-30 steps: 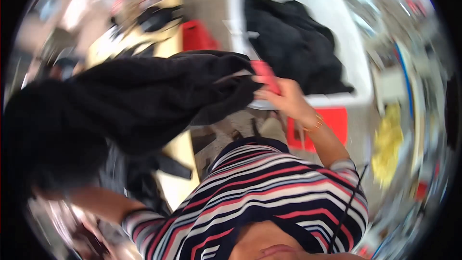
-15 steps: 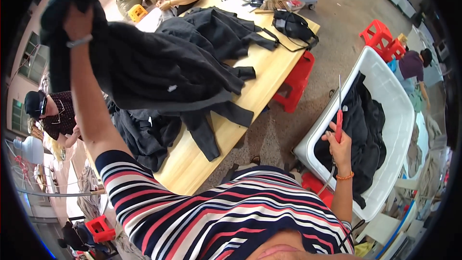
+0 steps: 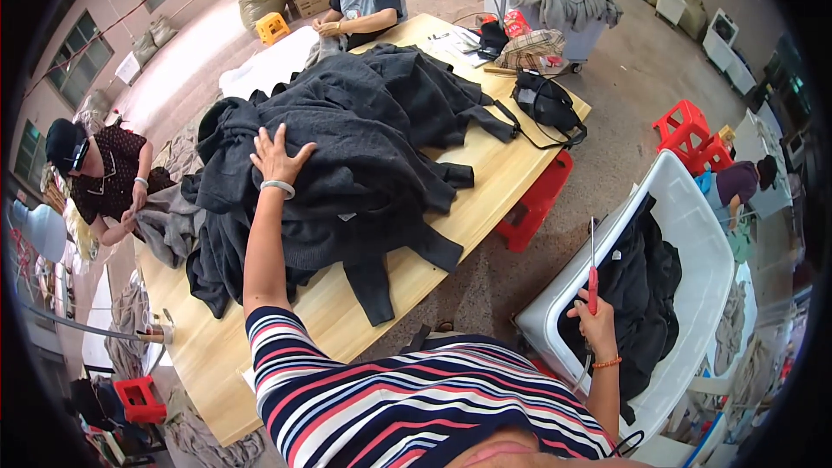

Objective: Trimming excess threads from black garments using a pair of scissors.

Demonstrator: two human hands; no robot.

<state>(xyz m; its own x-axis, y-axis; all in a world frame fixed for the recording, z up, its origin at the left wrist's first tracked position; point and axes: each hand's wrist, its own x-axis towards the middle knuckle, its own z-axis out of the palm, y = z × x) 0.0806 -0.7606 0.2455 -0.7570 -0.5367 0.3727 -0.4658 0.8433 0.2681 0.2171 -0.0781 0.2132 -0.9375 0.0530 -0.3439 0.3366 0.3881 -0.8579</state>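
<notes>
My left hand [image 3: 277, 160], fingers spread, lies flat on top of a dark grey knitted garment [image 3: 368, 143]. It is the uppermost of a heap of similar garments on the wooden table [image 3: 496, 184], with sleeves hanging toward the near edge. Off to the right, my right hand [image 3: 596, 329] is closed around a red-handled tool [image 3: 593, 288] with a long thin metal shaft pointing away from me. A thin cord or hose trails below that hand. Beneath and beside it, more dark garments [image 3: 646, 286] lie in a white tub [image 3: 706, 295].
A black bag [image 3: 544, 106] rests at the table's far right corner. Under that edge stands a red stool [image 3: 539, 208]. One co-worker [image 3: 104, 165] handles grey cloth at the left, another [image 3: 364, 4] sits at the far end. A metal rod [image 3: 82, 325] reaches the table's left corner.
My left hand has come down from the upper left, where it held the garment raised, and now rests open on it. The garment lies on the heap. My right hand is slightly lower, still gripping the tool.
</notes>
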